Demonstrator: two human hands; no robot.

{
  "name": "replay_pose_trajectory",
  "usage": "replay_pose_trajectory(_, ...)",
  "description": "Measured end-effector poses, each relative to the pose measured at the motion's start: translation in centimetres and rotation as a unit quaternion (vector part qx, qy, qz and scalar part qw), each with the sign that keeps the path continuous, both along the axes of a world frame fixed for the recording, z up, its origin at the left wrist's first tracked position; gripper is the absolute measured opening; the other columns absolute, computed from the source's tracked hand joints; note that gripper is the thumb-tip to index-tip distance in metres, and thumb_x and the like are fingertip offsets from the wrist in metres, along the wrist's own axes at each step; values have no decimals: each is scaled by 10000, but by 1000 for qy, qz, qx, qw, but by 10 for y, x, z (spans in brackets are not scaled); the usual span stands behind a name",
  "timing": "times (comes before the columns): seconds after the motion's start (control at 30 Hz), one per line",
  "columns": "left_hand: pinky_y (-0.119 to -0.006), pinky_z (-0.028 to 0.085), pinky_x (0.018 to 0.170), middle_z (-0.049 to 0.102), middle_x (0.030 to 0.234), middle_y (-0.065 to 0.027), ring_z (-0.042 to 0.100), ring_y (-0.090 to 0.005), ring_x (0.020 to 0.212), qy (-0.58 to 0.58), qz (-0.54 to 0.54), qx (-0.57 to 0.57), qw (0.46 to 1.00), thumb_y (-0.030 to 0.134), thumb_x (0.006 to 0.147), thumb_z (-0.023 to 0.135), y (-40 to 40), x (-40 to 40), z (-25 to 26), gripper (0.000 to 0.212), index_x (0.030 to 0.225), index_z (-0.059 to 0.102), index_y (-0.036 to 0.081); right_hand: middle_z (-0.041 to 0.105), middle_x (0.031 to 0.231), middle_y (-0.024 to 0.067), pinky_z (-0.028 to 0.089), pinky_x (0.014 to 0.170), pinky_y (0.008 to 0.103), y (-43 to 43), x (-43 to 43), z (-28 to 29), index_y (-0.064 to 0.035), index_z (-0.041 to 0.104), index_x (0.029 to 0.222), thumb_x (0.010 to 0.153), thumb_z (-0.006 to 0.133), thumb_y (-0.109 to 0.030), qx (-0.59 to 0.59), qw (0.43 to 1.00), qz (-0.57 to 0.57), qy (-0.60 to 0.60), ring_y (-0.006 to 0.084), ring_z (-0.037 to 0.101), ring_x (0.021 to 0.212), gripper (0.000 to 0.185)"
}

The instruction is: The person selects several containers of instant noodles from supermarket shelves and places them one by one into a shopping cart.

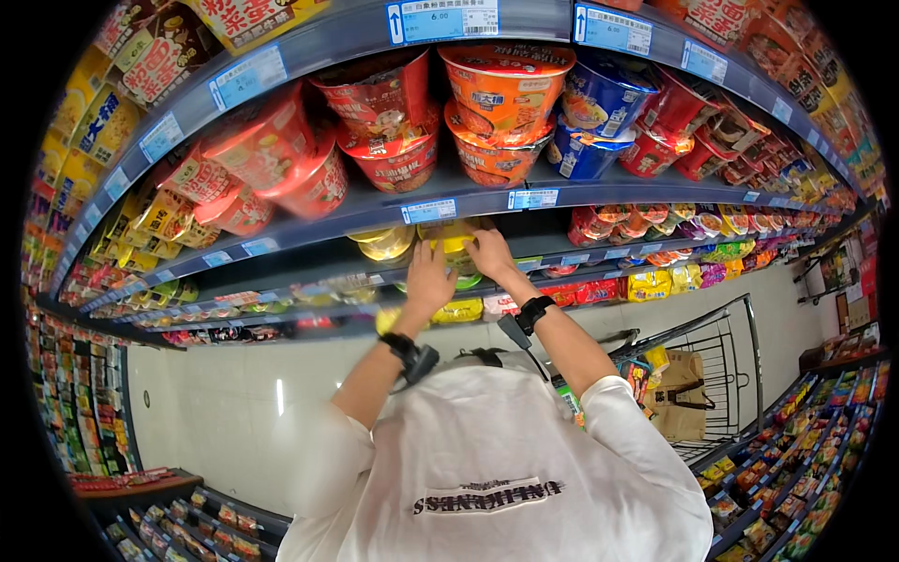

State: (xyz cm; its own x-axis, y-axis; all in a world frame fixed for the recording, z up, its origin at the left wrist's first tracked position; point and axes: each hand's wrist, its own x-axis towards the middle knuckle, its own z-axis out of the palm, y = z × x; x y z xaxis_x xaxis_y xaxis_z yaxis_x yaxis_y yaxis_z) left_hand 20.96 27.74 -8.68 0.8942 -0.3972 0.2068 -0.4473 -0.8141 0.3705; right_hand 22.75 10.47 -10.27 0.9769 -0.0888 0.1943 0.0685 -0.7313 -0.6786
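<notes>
In the head view, both my hands reach onto the shelf below the large noodle buckets. My left hand [430, 274] lies along the left side of a yellow instant noodle tub [458, 244], fingers pointing up. On the tub's right side is my right hand [490, 251], its fingers bent over the edge. The shelf lip above hides part of the tub and some fingertips. More yellow tubs [385, 244] stand just left of my left hand. Each wrist wears a black strap with a device.
Stacked orange noodle buckets [502, 105] stand on the shelf above my hands, behind a protruding shelf edge with price tags. Bagged noodles [650, 284] line a lower shelf. A metal shopping cart [755, 365] holding a brown paper bag [678, 393] stands at my right.
</notes>
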Motion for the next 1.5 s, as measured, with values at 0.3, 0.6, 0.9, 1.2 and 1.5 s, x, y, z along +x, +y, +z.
replay_pose_trajectory(0.3, -448, 338, 1042, 374, 1360, -249, 343, -412, 1280, 17, -12, 6, 1000, 231, 787, 644, 8, 6, 2, 637, 1324, 406, -15, 619, 933, 277, 456, 852, 454, 6, -1, -4, -6, 622, 1122, 849, 605, -215, 8, 1000, -6, -28, 406, 560, 955, 344)
replay_pose_trajectory(0.6, -406, 421, 934, 546, 1158, -211, 494, -384, 1102, 9, -48, -119, 992, 171, 866, 590, 25, -2, 21, 319, 1104, 578, -40, 578, 1049, 283, 467, 852, 455, 12, 0, -8, 5, 631, 1070, 878, 580, -211, 6, 1000, -15, -17, 415, 575, 958, 293)
replay_pose_trajectory(0.9, -391, 476, 756, 631, 848, -190, 607, -349, 844, 179, -150, -243, 941, 241, 948, 475, 70, -12, -7, 336, 813, 612, -35, 452, 1293, 272, 396, 974, 424, 29, -6, 5, -1, 533, 1222, 860, 565, -151, 4, 995, -89, -46, 428, 452, 1157, 393)
replay_pose_trajectory(1.2, -370, 446, 910, 656, 1041, -195, 607, -320, 990, 325, -199, -29, 924, 325, 966, 395, 155, -32, -88, 433, 935, 694, 12, 386, 1346, 225, 378, 1009, 426, 71, -64, 17, 1, 476, 1230, 863, 539, -75, 39, 980, -160, -108, 417, 417, 1210, 380)
replay_pose_trajectory(1.5, -346, 427, 957, 607, 1206, -164, 581, -299, 1085, 464, -249, 99, 845, 356, 951, 408, 227, -48, -127, 476, 1184, 590, -18, 435, 1279, 199, 377, 1002, 428, 78, -173, -47, -19, 482, 1214, 806, 560, -16, 42, 956, -286, -57, 401, 435, 1185, 415)
